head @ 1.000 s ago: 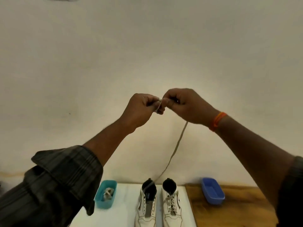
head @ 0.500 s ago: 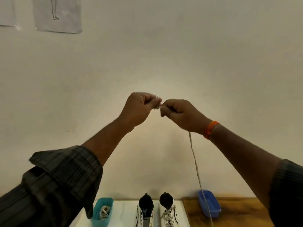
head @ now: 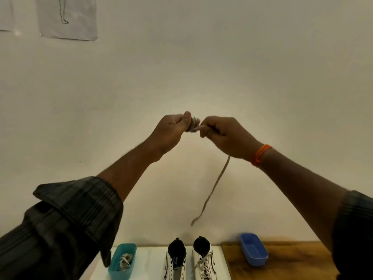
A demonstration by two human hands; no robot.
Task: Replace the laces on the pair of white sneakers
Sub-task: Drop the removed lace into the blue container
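Observation:
I hold both hands raised in front of the wall. My left hand [head: 173, 128] is closed around a small coil of white lace [head: 194, 123]. My right hand [head: 224, 136] grips the same lace [head: 217, 184], whose loose end hangs down and curls above the shoes. Two white sneakers stand side by side at the bottom edge. The left sneaker [head: 176, 261] has no lace in its eyelets. The right sneaker [head: 204, 261] is laced.
A teal bin [head: 116, 268] holding bundled white laces stands left of the shoes on the white tabletop [head: 149, 263]. An empty blue bin [head: 254, 252] sits on a wooden surface [head: 286, 259] to the right. Paper sheets [head: 67, 17] hang on the wall.
The hanging lace has grown shorter and its end has risen clear of the table. The coil in my left hand has grown. The camera has tilted slightly, showing more of the shoes.

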